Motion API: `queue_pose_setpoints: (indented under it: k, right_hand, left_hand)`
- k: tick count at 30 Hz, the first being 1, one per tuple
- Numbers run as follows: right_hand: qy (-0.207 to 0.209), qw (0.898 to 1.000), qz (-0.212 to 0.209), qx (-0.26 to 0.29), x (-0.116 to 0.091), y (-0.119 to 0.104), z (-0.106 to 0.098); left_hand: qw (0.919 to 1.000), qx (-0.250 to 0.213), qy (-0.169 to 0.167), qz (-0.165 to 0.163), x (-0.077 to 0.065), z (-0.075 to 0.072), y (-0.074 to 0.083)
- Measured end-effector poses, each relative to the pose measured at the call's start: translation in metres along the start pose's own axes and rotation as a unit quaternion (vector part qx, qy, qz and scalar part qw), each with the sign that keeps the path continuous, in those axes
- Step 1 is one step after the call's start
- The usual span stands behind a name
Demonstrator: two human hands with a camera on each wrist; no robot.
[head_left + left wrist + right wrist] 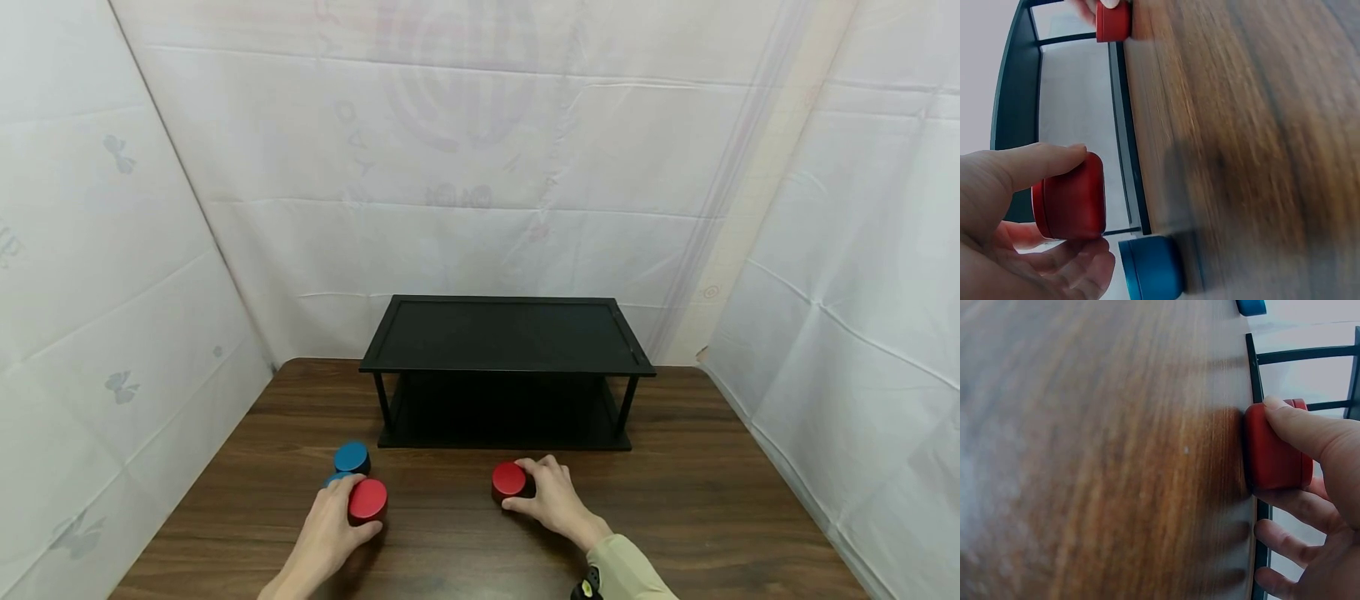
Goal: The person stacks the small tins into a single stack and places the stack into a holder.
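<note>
brown wood tabletop point(442, 554): left hand point(328, 525) grips a squat, round red canister point(367, 498); right hand point(553, 497), its red twin point(508, 478).

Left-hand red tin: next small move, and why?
I'd probably ease the left hand slightly right before lowering: its red tin appears held off the table, close beside the blue tins, so setting down there might bump them.

Head cam high, fwd/down, wrist cams v. close to hands point(328, 518) point(555, 497) (tilted sideways), all sharing black shelf point(504, 335)

Faint, unreadable lettering point(459, 196) on white cloth point(300, 250)
</note>
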State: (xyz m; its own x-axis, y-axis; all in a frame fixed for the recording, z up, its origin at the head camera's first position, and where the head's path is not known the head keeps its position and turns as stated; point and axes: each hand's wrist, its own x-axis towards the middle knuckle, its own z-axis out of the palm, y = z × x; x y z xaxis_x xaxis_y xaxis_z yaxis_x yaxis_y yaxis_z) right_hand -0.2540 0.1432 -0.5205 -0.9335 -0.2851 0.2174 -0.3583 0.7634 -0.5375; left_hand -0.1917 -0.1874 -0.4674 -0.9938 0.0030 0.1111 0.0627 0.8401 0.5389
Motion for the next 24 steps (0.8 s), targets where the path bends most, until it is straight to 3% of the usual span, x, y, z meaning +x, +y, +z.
queue_pose_setpoints:
  k: [24]
  right_hand:
    - [-0.004, 1.000, 0.013, 0.006, -0.001, -0.002, 0.000]
  left_hand:
    - [0.9992, -0.024, 0.005, 0.031, 0.015, 0.013, 0.025]
